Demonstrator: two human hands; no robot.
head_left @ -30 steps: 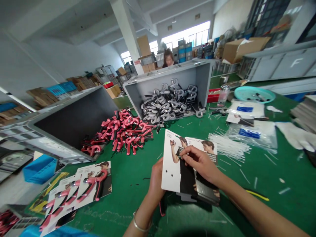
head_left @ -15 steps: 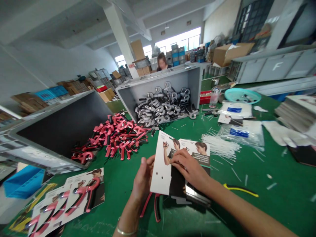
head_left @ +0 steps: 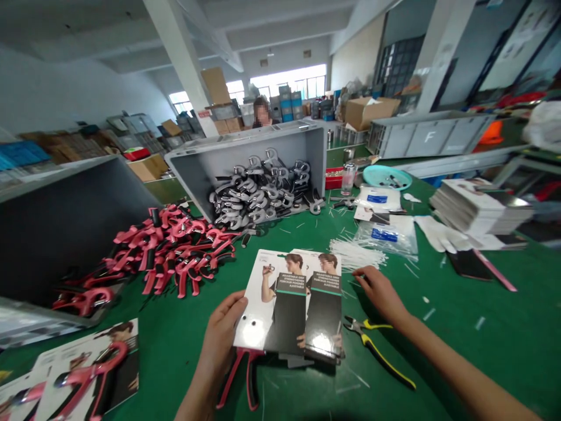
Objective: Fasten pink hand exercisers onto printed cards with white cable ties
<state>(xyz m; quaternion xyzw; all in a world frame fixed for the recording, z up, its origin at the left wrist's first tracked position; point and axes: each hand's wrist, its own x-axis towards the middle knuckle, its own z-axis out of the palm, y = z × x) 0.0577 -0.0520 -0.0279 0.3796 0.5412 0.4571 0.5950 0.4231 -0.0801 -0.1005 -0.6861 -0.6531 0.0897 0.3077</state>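
Count: two hands, two overlapping printed display cards [head_left: 289,316], one pink hand grip [head_left: 250,380] protruding at the cards' 6 o'clock, one pair of yellow-handled pliers [head_left: 372,345]. The left hand [head_left: 223,330] pinches the cards' 9 o'clock edge. The right hand [head_left: 381,292], fingers loosely spread, holds nothing, at their 3 o'clock, above the pliers.

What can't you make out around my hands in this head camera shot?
- Upper part of the red hand gripper: hidden, in the head view, behind the printed cards in the left hand.
- Small print on those cards: too small and blurred to read.
- Cards at lower left: cut off by the bottom and left edges.
- Grey bin: cut off by the left edge.
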